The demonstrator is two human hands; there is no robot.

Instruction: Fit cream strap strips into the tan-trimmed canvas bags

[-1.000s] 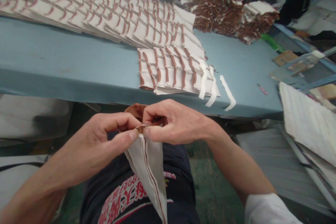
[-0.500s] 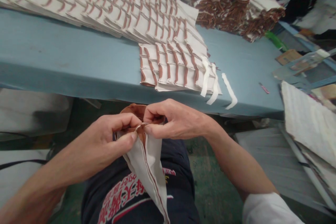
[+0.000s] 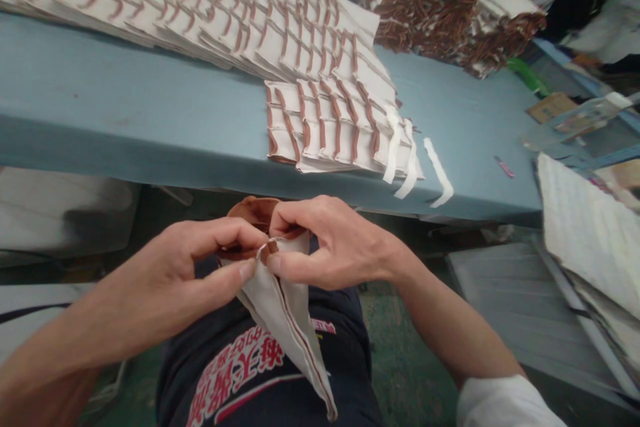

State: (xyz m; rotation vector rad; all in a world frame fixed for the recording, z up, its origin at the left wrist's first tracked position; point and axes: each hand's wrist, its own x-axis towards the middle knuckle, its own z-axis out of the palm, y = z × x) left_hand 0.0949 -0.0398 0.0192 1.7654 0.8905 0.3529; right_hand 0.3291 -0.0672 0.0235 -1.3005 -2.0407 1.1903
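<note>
Both my hands pinch the top of a cream fabric piece (image 3: 287, 320) with brown trim, held in front of my chest below the table edge. My left hand (image 3: 197, 267) grips its upper left corner between thumb and forefinger. My right hand (image 3: 325, 243) pinches the upper right, fingers curled over a brown lining (image 3: 253, 210) that bulges behind. The cloth hangs down in a narrow point over my dark printed shirt (image 3: 240, 373).
A blue table (image 3: 125, 113) runs across ahead, covered with overlapping rows of cream-and-brown pieces (image 3: 325, 120). Three loose white strips (image 3: 437, 170) lie at their right end. Heaped pieces (image 3: 435, 7) sit at the back right. Grey-white sheets (image 3: 590, 233) are stacked at right.
My hands have dropped slightly and turned the fabric's top edge between the fingers; the hanging point has swung a little to the right. The view shifted slightly.
</note>
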